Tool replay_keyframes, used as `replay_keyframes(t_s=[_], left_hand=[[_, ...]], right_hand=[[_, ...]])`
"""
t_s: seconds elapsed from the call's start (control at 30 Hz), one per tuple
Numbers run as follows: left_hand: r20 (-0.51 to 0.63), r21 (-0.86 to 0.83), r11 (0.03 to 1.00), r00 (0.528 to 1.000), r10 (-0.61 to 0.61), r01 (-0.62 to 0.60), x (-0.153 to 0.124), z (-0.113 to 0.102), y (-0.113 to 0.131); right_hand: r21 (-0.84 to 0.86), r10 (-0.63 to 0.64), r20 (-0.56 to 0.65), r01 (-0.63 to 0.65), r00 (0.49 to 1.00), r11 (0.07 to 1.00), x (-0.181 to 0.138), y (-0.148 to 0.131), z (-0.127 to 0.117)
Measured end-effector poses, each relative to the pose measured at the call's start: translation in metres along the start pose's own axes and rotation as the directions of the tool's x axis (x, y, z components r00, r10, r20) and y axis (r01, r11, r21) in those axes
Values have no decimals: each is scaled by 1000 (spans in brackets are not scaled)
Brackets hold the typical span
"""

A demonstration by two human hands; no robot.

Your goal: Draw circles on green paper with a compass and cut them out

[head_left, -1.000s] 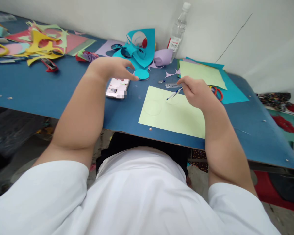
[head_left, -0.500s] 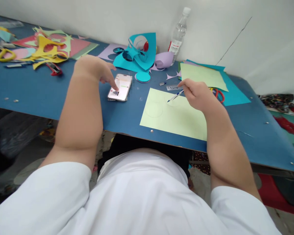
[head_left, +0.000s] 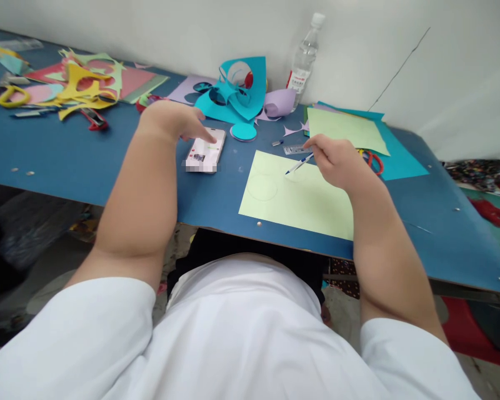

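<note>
Head view: one left hand (head_left: 182, 121), loosely open, index finger extended over the screen of a phone (head_left: 213, 151), contact with the glass not certain, remaining fingers partly hidden; phone, lit and lying face up on a blue table (head_left: 83, 150), left of the paper. One right hand (head_left: 332, 160), closed around a blue-and-white pen (head_left: 300, 164), tip pointing down to the left, over a pale green sheet (head_left: 308, 203) near the table's front edge; sheet marked with a faint drawn circle at its left side. Beyond the sheet: a clear ruler (head_left: 295, 150), a small pen cap (head_left: 277, 143), and, between phone and ruler, blue paper discs (head_left: 244, 131). Right of the right hand: red-handled scissors (head_left: 377, 163), partly hidden, beside a blue sheet (head_left: 405, 165) under a second green sheet (head_left: 346, 129). Against the wall: a clear bottle (head_left: 305, 60), upright, with curled blue cut paper (head_left: 256, 89) and a lilac offcut (head_left: 280, 103) to its left. Far left: yellow offcuts (head_left: 75, 83), heaped among other coloured scraps
</note>
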State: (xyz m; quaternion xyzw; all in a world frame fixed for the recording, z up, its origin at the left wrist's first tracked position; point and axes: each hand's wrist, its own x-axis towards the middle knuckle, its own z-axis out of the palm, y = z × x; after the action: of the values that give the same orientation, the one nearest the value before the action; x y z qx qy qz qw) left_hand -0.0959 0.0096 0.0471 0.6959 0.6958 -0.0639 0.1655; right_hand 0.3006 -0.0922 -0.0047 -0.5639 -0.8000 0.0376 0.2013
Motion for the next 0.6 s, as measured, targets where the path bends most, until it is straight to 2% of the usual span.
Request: replay_keyframes(t_s=[0.13,0.3,0.6], left_hand=[[-101,57,990,985,137,-131,-8,5,17],[-88,-29,936,933,348,-352,-19,10,37],[-76,-28,922,920,384,-387,11,22,34]], right_hand=[[-15,11,9,-11,1000,1000,0,-3,-1],[-12,1,11,-1,1000,1000,-1,-4,-1],[9,-3,17,3,1000,1000,-3,-9,-2]])
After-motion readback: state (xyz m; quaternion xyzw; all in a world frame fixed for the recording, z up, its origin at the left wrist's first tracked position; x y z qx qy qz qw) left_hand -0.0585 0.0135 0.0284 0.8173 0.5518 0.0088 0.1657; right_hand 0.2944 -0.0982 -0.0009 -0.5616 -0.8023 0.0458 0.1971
